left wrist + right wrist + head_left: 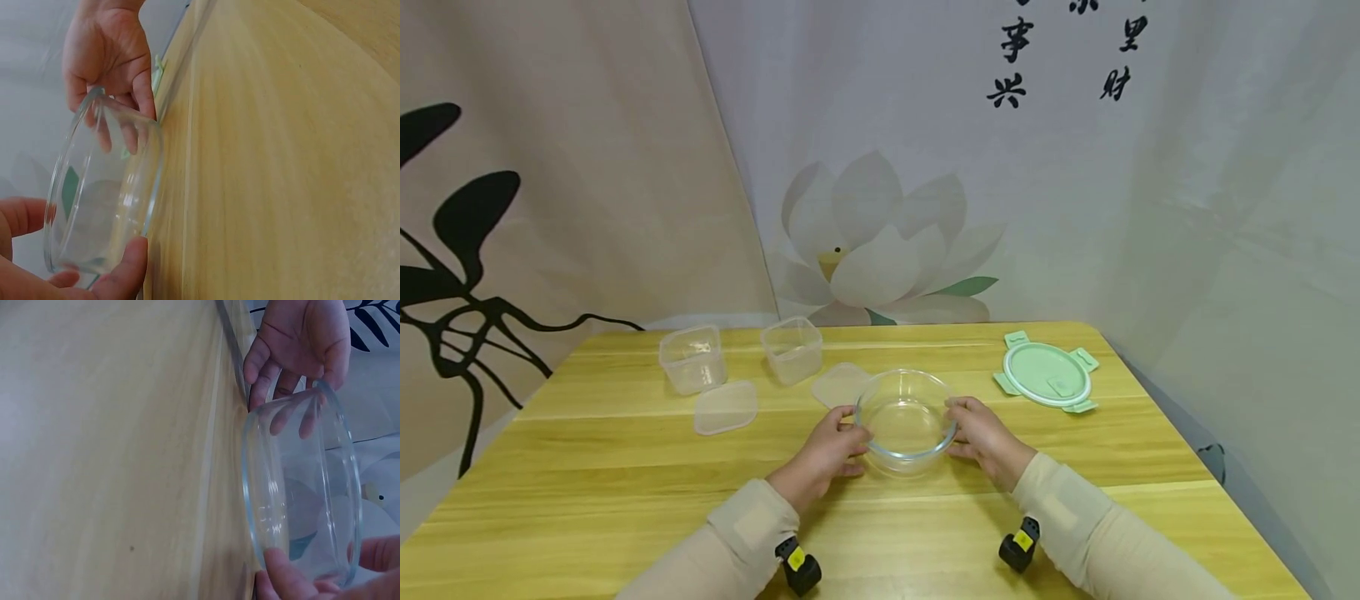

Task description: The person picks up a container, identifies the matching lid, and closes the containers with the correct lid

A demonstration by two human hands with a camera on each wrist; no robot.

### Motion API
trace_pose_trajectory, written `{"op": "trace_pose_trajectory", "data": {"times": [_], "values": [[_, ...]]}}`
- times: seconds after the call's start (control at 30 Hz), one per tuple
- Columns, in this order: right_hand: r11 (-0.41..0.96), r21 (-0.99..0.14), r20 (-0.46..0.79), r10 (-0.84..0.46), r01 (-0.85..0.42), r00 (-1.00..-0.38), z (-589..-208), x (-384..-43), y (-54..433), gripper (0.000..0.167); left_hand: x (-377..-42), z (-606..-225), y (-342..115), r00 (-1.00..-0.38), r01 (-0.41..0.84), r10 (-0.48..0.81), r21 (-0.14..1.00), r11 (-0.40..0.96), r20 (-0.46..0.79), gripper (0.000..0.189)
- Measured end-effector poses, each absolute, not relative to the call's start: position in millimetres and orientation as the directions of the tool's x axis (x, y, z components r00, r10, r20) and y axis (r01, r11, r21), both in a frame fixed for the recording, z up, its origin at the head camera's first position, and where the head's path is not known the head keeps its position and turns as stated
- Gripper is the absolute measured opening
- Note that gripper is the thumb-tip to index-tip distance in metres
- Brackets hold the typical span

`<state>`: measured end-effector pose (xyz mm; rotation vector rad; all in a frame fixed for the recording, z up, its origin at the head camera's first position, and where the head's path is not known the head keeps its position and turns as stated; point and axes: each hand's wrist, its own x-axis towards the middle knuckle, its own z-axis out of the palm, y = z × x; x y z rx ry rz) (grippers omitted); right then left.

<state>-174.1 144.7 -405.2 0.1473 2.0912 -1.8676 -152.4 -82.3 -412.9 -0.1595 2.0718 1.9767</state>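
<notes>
A round clear glass bowl stands between both hands near the middle of the wooden table, its open side up. My left hand grips its left side, thumb at the rim and fingers lower on the wall. On the opposite side my right hand holds it in a similar way. Both wrist views show the fingers through the clear glass. Whether the base touches the table cannot be told. To the right lies a round light green lid with flap clips spread outward.
Two clear plastic tubs stand at the back left of the table. One flat translucent lid lies in front of the left tub. Another translucent lid sits just behind the bowl's left side. A printed curtain hangs behind.
</notes>
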Motion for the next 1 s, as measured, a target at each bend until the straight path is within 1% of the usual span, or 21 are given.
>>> {"op": "trace_pose_trajectory", "data": {"times": [0.33,0.6,0.77,0.9,1.0], "values": [[0.133,-0.938,-0.336,-0.129,0.319,-0.933,-402.1,-174.3,152.9,0.049,-154.7,-412.2,-79.3,-0.948,-0.27,0.159,0.961,0.066,-0.277,0.062],[0.193,-0.93,-0.341,-0.144,0.311,-0.929,-398.9,-176.5,151.6,0.052,-154.3,-412.2,-80.1,-0.951,-0.263,0.15,0.963,0.059,-0.269,0.061],[0.241,-0.926,-0.333,-0.158,0.29,-0.93,-399.4,-177.4,149.3,0.051,-152.7,-412.9,-81.8,-0.953,-0.264,0.138,0.963,0.061,-0.27,0.061],[0.25,-0.924,-0.328,-0.121,0.291,-0.937,-399.5,-178.1,148.7,0.051,-152.8,-412.5,-82.2,-0.955,-0.255,0.133,0.964,0.079,-0.264,0.061],[0.266,-0.926,-0.305,-0.103,0.269,-0.947,-399.4,-178.8,149.3,0.055,-152.9,-412.9,-82.1,-0.956,-0.256,0.127,0.963,0.088,-0.266,0.06]]}}
